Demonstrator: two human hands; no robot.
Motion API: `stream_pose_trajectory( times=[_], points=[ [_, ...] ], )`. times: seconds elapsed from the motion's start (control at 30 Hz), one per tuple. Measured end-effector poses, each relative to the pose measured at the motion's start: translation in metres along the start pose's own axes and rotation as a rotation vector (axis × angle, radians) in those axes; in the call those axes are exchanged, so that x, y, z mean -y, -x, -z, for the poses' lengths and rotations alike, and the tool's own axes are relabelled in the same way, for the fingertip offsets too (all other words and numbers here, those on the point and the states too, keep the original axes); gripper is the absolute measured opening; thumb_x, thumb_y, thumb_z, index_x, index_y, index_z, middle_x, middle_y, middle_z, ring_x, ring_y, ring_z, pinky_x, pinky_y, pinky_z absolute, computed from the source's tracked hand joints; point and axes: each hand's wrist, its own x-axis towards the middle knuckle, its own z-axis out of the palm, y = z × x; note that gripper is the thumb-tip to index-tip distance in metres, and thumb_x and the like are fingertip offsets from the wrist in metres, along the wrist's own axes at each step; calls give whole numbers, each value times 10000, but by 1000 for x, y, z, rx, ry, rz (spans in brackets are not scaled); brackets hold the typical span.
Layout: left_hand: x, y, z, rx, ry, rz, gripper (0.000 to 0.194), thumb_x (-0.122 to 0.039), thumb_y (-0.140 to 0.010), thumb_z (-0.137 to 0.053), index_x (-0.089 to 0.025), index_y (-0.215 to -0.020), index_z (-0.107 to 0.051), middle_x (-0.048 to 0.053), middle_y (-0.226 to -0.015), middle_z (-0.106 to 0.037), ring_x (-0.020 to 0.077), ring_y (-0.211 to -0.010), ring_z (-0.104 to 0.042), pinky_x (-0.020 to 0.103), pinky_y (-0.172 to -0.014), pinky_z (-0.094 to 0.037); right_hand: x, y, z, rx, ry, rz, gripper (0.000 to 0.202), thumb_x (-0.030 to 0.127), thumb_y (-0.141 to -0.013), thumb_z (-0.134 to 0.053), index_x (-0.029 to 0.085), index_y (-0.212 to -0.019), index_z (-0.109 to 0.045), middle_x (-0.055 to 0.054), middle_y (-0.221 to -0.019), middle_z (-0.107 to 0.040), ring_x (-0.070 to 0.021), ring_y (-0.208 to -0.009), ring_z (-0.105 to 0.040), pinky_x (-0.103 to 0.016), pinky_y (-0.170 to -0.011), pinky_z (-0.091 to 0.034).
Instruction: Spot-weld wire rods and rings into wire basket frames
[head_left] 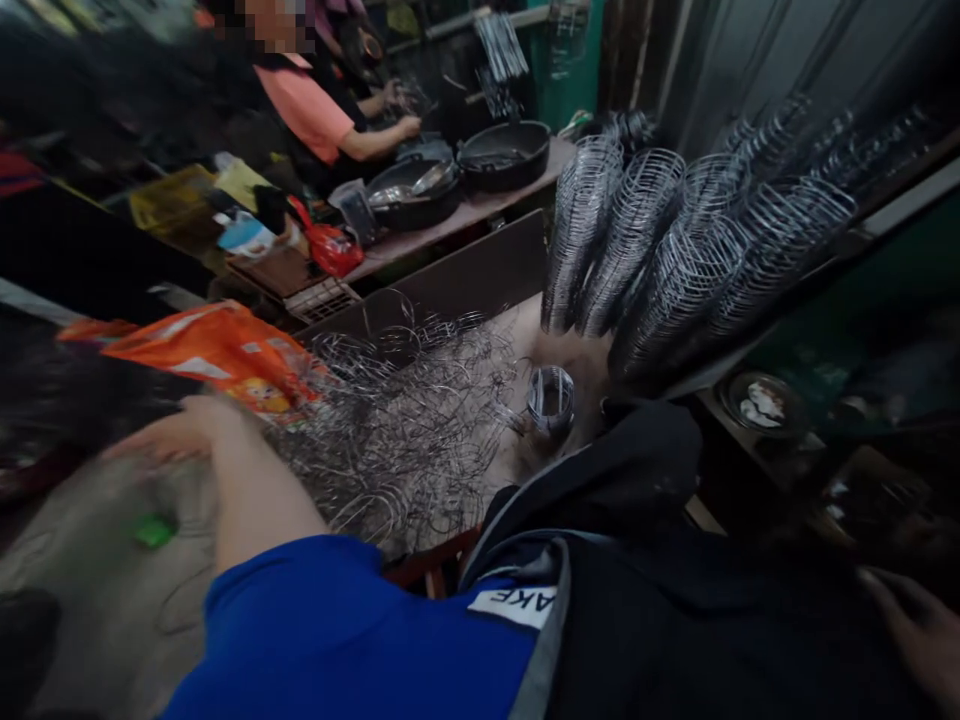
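My left hand (161,435) (blurred, grip unclear) reaches beside the wire-ring heap (409,430) on the bench (525,330); my right hand (911,625) rests open, well apart.

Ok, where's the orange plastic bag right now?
In the head view the orange plastic bag lies at the left, just beyond the left hand and beside the pile of loose wire rings.

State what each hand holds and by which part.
Cannot be told: the left hand is blurred beside the wire ring pile; the right hand shows only partly.
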Motion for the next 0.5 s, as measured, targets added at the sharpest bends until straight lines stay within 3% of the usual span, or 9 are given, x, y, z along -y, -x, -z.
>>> stream_pose_trajectory(
  times=[0.07, 0.1, 0.13, 0.2, 0.3, 0.4, 0.5],
  points=[
    [-2, 41, -23, -40, -62, -120, 843, -156, -889, -623, -11, -1493, -52, 291, -1564, -167, 363, -1503, -136, 581, -1161, -196, -2, 6, 6, 14, -131, -136, 535, 865, -699, -387, 583, -1067, -653, -189, -813, -678, -378, -695, -629, -527, -704, -489],
    [-3, 66, -38, 66, -65, -222, 823, -137, -895, -619, -18, -1497, -70, 285, -1579, -117, 354, -1506, -114, 559, -1179, -169, 0, 8, 9, 18, -178, -176, 505, 872, -680, -425, 570, -1009, -662, -183, -806, -675, -383, -707, -625, -531, -726, -483],
    [-3, 96, -55, 294, -52, -311, 761, -119, -939, -556, -13, -1503, -55, 279, -1589, -55, 331, -1515, -41, 545, -1198, -111, 3, 10, 10, 17, -199, -194, 480, 875, -670, -443, 555, -951, -664, -177, -785, -669, -387, -709, -620, -535, -737, -478],
    [3, 162, -92, 559, -44, -374, 652, -152, -932, -597, -23, -1472, -254, 212, -1557, -242, 282, -1484, -200, 471, -1209, -180, 10, 15, 12, 13, -213, -212, 449, 872, -667, -451, 520, -854, -658, -168, -737, -655, -394, -701, -614, -544, -746, -472],
    [33, 268, -144, 917, -60, -357, 399, -334, -942, -609, -144, -1290, -567, 131, -1361, -542, 265, -1203, -566, 507, -1017, -480, 17, 24, 12, 8, -185, -205, 440, 851, -674, -432, 485, -782, -653, -158, -713, -656, -408, -731, -627, -556, -758, -469],
    [70, 360, -178, 1172, -104, -267, 373, -365, -943, -609, -163, -1256, -588, 112, -1259, -603, 241, -1079, -625, 454, -905, -550, 19, 34, 14, -8, -104, -199, 460, 809, -707, -398, 455, -813, -673, -146, -756, -688, -417, -800, -652, -549, -771, -491],
    [93, 421, -192, 1322, -206, -190, 383, -357, -936, -621, -162, -1264, -581, 111, -1252, -603, 239, -1072, -628, 444, -898, -552, 33, 46, 25, -42, -3, -207, 550, 737, -779, -368, 367, -1005, -706, -148, -867, -726, -409, -841, -676, -519, -748, -527]
  ],
)
